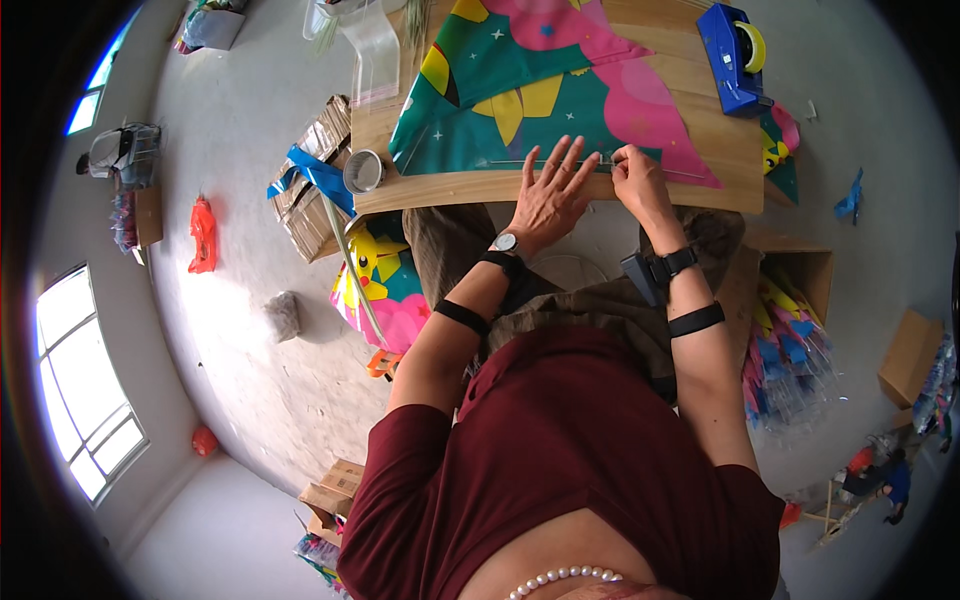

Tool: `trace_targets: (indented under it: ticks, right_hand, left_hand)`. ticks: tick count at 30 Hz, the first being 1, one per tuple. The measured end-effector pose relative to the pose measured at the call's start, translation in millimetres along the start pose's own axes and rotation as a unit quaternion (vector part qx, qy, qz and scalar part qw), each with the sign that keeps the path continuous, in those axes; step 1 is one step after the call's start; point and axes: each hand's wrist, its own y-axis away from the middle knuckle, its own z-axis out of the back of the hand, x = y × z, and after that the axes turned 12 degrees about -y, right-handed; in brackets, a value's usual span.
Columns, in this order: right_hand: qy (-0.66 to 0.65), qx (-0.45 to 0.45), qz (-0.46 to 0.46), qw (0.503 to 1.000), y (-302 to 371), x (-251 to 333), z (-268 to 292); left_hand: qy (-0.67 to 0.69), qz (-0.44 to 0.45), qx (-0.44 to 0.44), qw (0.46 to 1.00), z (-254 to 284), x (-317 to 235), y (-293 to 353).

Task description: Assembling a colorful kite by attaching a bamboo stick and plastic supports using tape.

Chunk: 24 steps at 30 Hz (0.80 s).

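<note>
A printed kite sheet (560, 105) in teal, pink and yellow lies across the wooden table (730, 150). Along its near edge runs a thin pale rod (685, 174). My left hand (552, 200) rests on the near edge of the sheet, palm down with its fingers spread, and grips nothing. Just to its right, my right hand (641, 184) is closed, thumb and fingertips pinched at the rod. Any small part between those fingertips is hidden.
A blue tape dispenser (735, 60) stands at the table's far right, a round tin (364, 172) at its left edge. Clear plastic sleeves (375, 60) lie far left. A carton (800, 270) of packed kites sits right of my legs; flattened cardboard (305, 205) leans left.
</note>
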Motion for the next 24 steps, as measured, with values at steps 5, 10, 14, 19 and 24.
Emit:
trace_targets:
  ticks: [5, 10, 14, 19, 24]
  right_hand:
    - [0.029, 0.002, 0.017, 0.999, -4.4, -1.8, -3.3]
    - [0.029, -0.003, 0.025, 0.999, -6.1, -10.2, -4.0]
    - [0.020, 0.008, 0.019, 1.000, -7.1, -7.2, -2.0]
    - [0.017, 0.014, 0.018, 1.000, -10.2, -11.6, -0.7]
    - [0.018, 0.004, 0.006, 1.000, -12.1, -15.8, 5.3]
  left_hand:
    - [0.014, -0.053, 0.007, 0.998, -1.2, 0.9, -3.4]
    - [0.016, -0.070, -0.004, 0.997, -2.0, 0.2, -6.4]
    - [0.022, -0.069, -0.005, 0.997, -2.4, 1.0, -5.5]
    - [0.022, -0.069, -0.011, 0.997, -0.6, 0.4, -5.9]
    - [0.023, -0.070, -0.013, 0.997, 0.2, 0.2, -6.5]
